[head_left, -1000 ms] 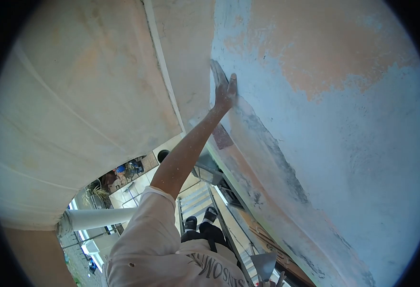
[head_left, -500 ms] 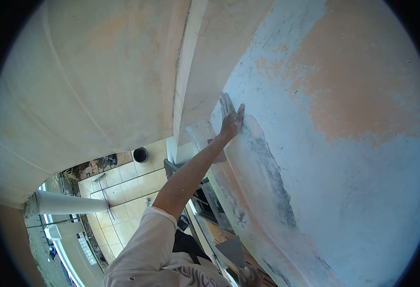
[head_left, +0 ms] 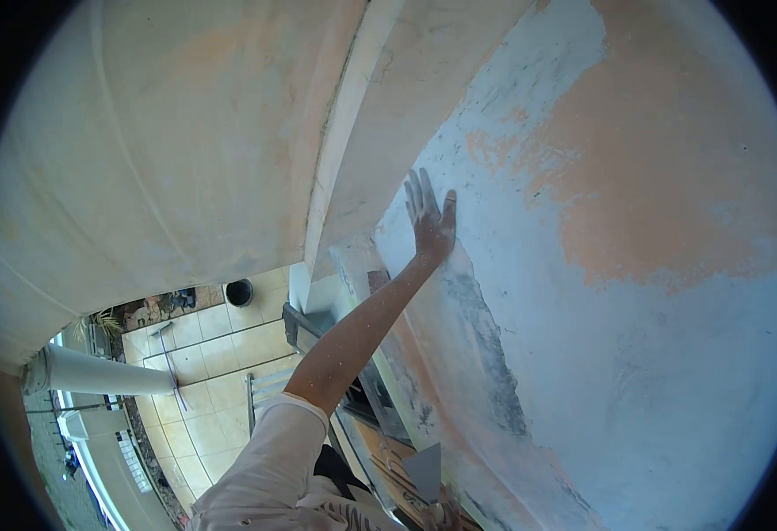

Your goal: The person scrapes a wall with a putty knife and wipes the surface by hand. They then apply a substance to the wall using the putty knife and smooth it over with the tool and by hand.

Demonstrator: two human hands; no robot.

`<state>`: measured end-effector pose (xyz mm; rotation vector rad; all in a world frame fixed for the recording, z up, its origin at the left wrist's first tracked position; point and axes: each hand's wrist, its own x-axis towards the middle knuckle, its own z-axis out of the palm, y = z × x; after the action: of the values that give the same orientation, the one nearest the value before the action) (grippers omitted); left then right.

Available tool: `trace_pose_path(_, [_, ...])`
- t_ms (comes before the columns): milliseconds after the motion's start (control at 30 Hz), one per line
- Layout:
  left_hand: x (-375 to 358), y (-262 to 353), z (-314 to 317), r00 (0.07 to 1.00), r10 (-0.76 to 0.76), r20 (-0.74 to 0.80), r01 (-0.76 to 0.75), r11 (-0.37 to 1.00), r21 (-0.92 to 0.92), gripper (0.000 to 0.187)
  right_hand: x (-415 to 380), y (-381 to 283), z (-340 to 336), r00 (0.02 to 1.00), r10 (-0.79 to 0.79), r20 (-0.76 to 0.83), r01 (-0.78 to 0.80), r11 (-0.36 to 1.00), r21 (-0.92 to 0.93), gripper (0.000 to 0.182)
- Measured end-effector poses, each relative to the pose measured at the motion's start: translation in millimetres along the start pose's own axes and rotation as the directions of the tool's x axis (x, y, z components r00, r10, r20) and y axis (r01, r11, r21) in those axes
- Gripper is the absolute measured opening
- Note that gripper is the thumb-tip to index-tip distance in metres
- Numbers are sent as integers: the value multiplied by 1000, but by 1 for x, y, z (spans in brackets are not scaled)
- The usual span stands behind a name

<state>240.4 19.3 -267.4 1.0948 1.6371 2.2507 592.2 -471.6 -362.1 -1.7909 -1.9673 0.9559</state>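
Observation:
My left hand (head_left: 430,217) lies flat on the wall (head_left: 636,380), fingers spread and dusted with pale powder. Around it the surface is whitish, with a peach patch (head_left: 645,195) to the right and a rough grey strip (head_left: 494,354) below. Low in the head view, my right hand (head_left: 444,515) is closed round the handle of a putty knife (head_left: 424,471). Its wide grey blade points up, apart from the wall as far as I can see. The handle is mostly hidden.
Far below is a tiled floor (head_left: 198,363) with a black bucket (head_left: 239,293) and a long-handled broom or squeegee (head_left: 171,363). A white column (head_left: 105,372) stands at left. Wooden planks (head_left: 388,456) and a metal frame (head_left: 309,332) are beneath me. A sloping ceiling (head_left: 167,150) fills the upper left.
My left hand stays on the wall, its fingers now spread wider and more plainly flat. The view has shifted slightly; the putty knife remains in my right hand.

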Motion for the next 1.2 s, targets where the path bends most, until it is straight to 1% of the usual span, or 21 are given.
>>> trace_pose_path(33, [-1,-35,7,991,-131,25,130,991,37,74,2,-5,-2,1000,10,2,-10,1000,13,34])
trace_pose_path(133, [0,4,7,923,-378,73,373,925,76,78,15,-29,-8,999,43,14,-44,997,57,30])
trace_pose_path(167, [1,40,-4,952,-251,174,244,968,61,83,20,-42,-11,998,57,23,-58,996,74,29])
trace_pose_path(200, [-3,57,-8,975,6,220,-15,999,37,88,30,-59,-15,997,68,29,-71,993,94,28])
trace_pose_path(233, [-6,74,-14,945,122,303,-136,990,27,94,40,-78,-19,996,84,40,-88,988,125,27])
trace_pose_path(300, [-4,84,-34,855,257,451,-258,964,-60,96,62,-116,-28,995,95,16,-96,961,259,25])
trace_pose_path(333, [-1,85,-43,793,327,513,-315,942,-114,97,75,-130,-31,998,47,-47,-26,927,375,24])
trace_pose_path(367, [3,71,-45,826,219,519,-205,975,-85,98,87,-145,-33,994,-1,-110,54,876,479,24])
trace_pose_path(467, [11,44,-52,841,-66,538,111,992,-52,97,113,-185,-52,930,-246,-271,300,937,177,23])
trace_pose_path(500, [13,54,-68,787,-69,613,66,997,27,94,120,-195,-55,933,-233,-273,284,945,162,22])
trace_pose_path(533, [15,62,-86,711,-63,700,221,966,-137,92,127,-206,-56,936,-216,-277,264,953,149,21])
trace_pose_path(600, [8,75,-120,535,7,845,560,746,-361,89,149,-222,-54,827,-400,-396,429,903,-16,18])
trace_pose_path(667, [-25,87,-145,490,-53,870,767,501,-401,91,162,-240,-51,920,-193,-342,298,910,289,17])
trace_pose_path(733, [-75,95,-175,539,-28,842,741,491,-458,92,173,-264,-48,877,-306,-371,339,941,24,20])
trace_pose_path(800, [-120,101,-204,504,-15,864,700,593,-398,92,179,-282,-40,778,-499,-382,380,858,-346,26])
trace_pose_path(867, [-125,158,-225,518,-61,853,596,741,-309,74,176,-288,-28,809,-520,-274,415,835,-361,31])
trace_pose_path(933, [-158,118,-234,516,-308,799,714,670,-203,55,173,-287,-15,825,-534,-186,449,819,-358,37])
trace_pose_path(1000, [-160,132,-251,434,-500,749,818,567,-95,43,164,-274,4,829,-545,-127,477,807,-348,42])
trace_pose_path(1067, [-170,137,-264,402,-506,763,888,418,-190,45,156,-253,26,846,-533,-11,522,832,-190,54])
trace_pose_path(1167, [-194,126,-280,368,-569,736,919,341,-196,45,145,-230,45,843,-536,42,537,843,-35,62])
trace_pose_path(1200, [-194,129,-282,352,-567,745,924,336,-181,47,141,-233,41,859,-508,62,512,856,-74,64])
